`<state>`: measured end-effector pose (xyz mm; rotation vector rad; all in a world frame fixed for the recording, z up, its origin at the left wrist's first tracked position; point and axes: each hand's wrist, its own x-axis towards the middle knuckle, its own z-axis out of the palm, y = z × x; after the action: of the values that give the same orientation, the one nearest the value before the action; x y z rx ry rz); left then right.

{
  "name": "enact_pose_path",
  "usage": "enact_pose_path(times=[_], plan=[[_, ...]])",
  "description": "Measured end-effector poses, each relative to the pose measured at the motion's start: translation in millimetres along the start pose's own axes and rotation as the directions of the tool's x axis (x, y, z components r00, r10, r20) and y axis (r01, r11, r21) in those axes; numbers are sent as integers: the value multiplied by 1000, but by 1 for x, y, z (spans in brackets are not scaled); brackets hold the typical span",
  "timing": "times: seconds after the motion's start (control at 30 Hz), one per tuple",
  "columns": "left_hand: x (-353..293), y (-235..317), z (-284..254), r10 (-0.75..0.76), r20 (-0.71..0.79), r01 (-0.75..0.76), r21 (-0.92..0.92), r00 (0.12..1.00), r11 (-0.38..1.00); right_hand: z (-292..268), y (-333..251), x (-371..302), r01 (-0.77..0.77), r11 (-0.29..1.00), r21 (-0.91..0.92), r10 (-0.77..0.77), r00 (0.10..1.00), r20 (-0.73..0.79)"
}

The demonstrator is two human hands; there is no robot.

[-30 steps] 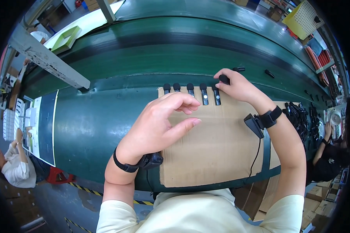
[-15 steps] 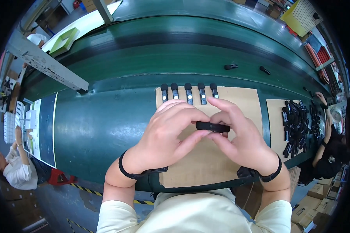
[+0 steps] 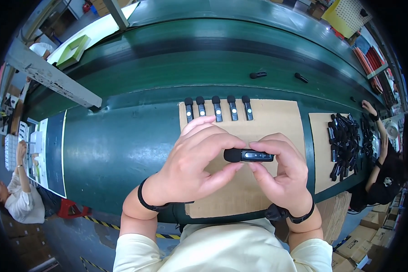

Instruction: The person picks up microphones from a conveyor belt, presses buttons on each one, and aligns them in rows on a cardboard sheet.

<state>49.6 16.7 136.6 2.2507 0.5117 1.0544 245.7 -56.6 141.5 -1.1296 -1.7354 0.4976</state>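
A small black wireless microphone (image 3: 257, 155) lies level between my hands, its rounded foam cap (image 3: 231, 155) to the left and its face with small buttons turned up. My left hand (image 3: 197, 158) pinches the foam end between thumb and forefinger. My right hand (image 3: 283, 170) grips the body with thumb and forefinger along its long edges. Beyond my fingers, a row of several similar microphones (image 3: 217, 111) lies along the far edge of a cardboard sheet (image 3: 240, 195), foam caps pointing away from me. My left fingers partly cover the leftmost ones.
On the right, another cardboard sheet (image 3: 319, 154) bears a heap of black microphones (image 3: 344, 145). Two loose microphones (image 3: 258, 75) sit on the green conveyor belt (image 3: 177, 63) ahead. A co-worker (image 3: 385, 177) reaches over from the right; another person (image 3: 20, 195) sits left. A metal post (image 3: 59, 79) rises at left.
The microphone has been rolled so its buttoned face shows, and my right fingers have shifted along its body. The loose microphones on the belt have moved left. The right co-worker's hand has moved.
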Motion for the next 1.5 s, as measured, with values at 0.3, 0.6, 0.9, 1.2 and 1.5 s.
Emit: enact_pose_path(times=[0.3, 0.6, 0.9, 1.2, 1.5], plan=[[-2, -2, 1, 67, -23, -66, 31, 998, 997, 2, -1, -1, 71, 996, -48, -71, 998, 0], [-1, -4, 2, 85, -32, -84, 21, 996, 996, 2, 2, -2, 86, 996, -36, -86, 996, 7], [-3, -13, -3, -58, 83, 71, -159, 995, 985, 0, 6, -4, 67, 998, 6, -67, 997, -42], [-2, -12, 0, -44, 44, 52, -196, 998, 979, -13, 0, 5, -81, 997, -18, 82, 990, 111], [-1, -11, -11, -114, -79, 105, -111, 990, 988, -28, 25, 32, -392, 890, -234, 437, 879, 188]])
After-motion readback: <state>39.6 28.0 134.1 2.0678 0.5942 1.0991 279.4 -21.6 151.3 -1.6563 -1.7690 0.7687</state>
